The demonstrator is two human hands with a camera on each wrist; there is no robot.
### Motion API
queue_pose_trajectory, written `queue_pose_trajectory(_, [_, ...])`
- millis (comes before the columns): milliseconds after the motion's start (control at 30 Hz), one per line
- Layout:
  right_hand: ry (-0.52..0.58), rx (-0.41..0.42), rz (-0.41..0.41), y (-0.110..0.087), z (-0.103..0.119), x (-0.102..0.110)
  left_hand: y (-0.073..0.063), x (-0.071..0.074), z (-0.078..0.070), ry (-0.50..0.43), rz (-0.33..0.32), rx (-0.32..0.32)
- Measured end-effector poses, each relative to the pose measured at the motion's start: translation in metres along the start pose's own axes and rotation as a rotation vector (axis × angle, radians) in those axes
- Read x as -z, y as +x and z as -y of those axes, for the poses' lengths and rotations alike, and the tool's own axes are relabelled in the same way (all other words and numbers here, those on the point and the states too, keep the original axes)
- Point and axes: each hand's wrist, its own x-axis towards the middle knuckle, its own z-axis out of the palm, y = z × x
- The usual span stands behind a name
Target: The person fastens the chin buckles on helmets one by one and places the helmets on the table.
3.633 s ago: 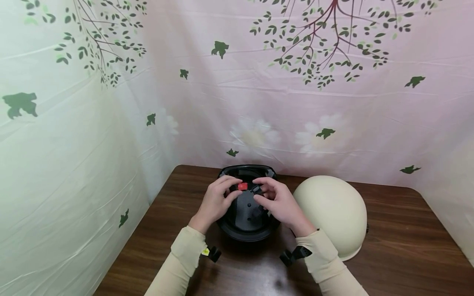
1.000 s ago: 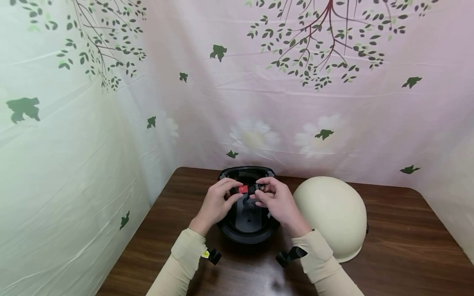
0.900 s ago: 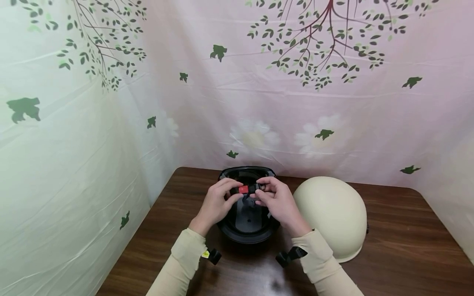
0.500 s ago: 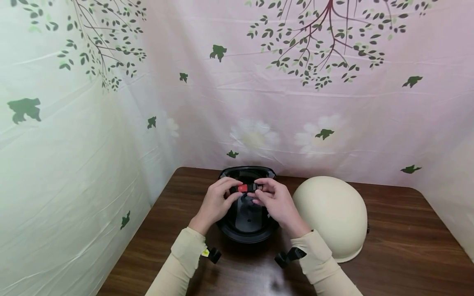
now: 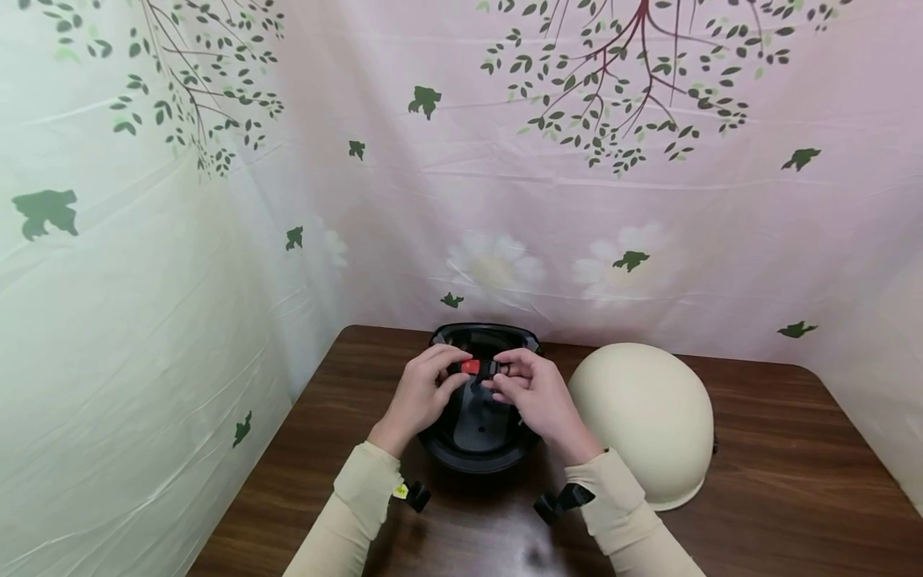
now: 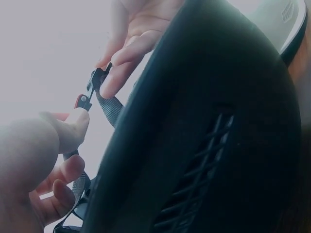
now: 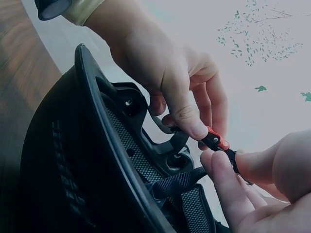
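Observation:
An upturned black helmet (image 5: 481,461) stands on the table with its inside facing up. Over its opening, my left hand (image 5: 418,391) pinches the red part of a chin strap buckle (image 5: 470,366) between thumb and fingers. My right hand (image 5: 539,394) pinches the black half (image 5: 489,369), which meets the red part end to end. In the left wrist view, dark webbing (image 6: 111,108) runs from the black half down behind the helmet rim. The right wrist view shows the buckle (image 7: 215,140) between both hands' fingertips, with padding and straps inside the shell.
A cream helmet (image 5: 642,417) rests dome up just right of the black one, close to my right forearm. The brown wooden table (image 5: 786,481) ends at a patterned cloth backdrop (image 5: 548,200). A small camera is strapped to each wrist.
The two buckle halves were apart 3.6 seconds ago and now meet. Over the last second the hands have barely moved; the black helmet has shifted slightly.

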Motion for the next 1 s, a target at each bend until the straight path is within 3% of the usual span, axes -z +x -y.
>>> queue_pose_trajectory(1000, [-0.043,0.092,-0.053,0.003,-0.002,-0.011,0.001,-0.003,-0.001,0.020,-0.069,-0.024])
